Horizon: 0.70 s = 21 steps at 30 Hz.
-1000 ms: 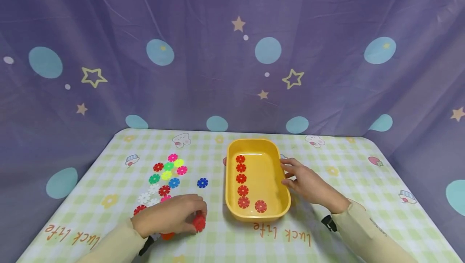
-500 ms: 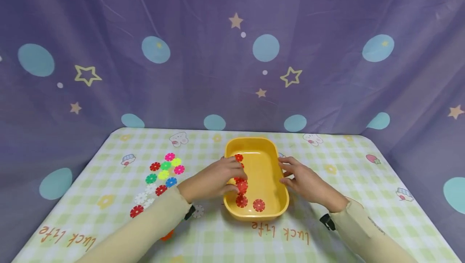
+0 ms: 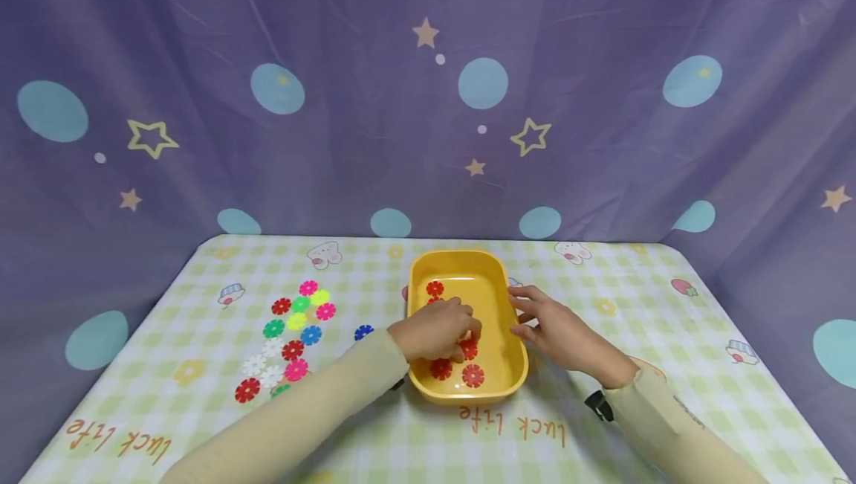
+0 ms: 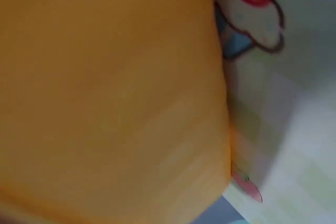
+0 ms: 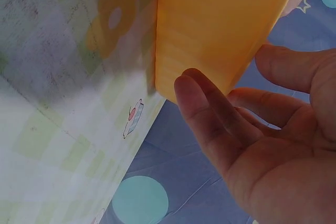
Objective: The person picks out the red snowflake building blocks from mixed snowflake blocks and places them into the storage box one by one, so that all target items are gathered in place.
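Note:
In the head view my left hand (image 3: 438,328) reaches inside the yellow tray (image 3: 520,384), fingers bent and thumb close to them. It pinches a red snowflake disc (image 3: 469,350), partly covered by the fingertips, low over the tray floor. Just nearer lie two more red snowflake discs, one at the left (image 3: 441,370) and one beside it (image 3: 472,375). Another red disc (image 3: 435,288) shows at the far end; the hand hides part of the row. My right hand (image 5: 283,145) touches the tray's right side from outside, fingers loosely bent against wall and rim. The left wrist view shows only tray wall (image 4: 115,98) and cloth.
Left of the tray, loose snowflake discs lie on the checked tablecloth: pink (image 3: 296,369), white (image 3: 254,365), green (image 3: 273,328), light blue (image 3: 310,334) and others. A dark blue disc (image 3: 364,332) lies nearer the tray. A purple patterned curtain (image 3: 374,97) hangs behind the table.
My left hand has carried a red disc from the table on the left over the tray's left rim, then farther right inside. My right hand stays at the tray's right side.

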Each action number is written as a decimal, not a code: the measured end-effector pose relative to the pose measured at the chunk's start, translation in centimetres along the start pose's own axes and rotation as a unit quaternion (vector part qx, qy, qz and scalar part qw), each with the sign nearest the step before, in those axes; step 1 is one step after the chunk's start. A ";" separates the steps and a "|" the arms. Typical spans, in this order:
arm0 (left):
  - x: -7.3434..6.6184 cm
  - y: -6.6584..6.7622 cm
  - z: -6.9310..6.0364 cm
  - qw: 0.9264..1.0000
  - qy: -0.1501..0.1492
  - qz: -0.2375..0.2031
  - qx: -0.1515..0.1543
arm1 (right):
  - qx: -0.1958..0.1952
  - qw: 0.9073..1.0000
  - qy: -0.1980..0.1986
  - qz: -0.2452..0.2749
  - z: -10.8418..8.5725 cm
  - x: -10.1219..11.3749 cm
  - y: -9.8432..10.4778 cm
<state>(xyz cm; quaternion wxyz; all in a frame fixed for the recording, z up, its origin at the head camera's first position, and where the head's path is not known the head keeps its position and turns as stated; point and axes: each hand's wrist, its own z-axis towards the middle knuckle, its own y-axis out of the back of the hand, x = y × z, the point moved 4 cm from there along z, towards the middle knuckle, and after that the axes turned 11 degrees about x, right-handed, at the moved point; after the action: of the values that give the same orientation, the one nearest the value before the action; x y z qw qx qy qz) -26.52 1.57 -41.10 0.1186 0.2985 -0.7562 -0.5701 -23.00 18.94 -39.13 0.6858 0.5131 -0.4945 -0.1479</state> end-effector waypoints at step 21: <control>14.3 1.4 -17.6 0.979 0.163 -0.067 -0.098 | -0.003 1.000 0.005 -0.006 0.0 0.3 0.0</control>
<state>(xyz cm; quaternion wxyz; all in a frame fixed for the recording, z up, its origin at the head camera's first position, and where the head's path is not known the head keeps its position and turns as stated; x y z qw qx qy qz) -29.16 -20.56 -36.46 0.2305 0.4246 -0.6454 -0.5917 -22.85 18.77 -38.94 0.6890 0.5148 -0.4873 -0.1512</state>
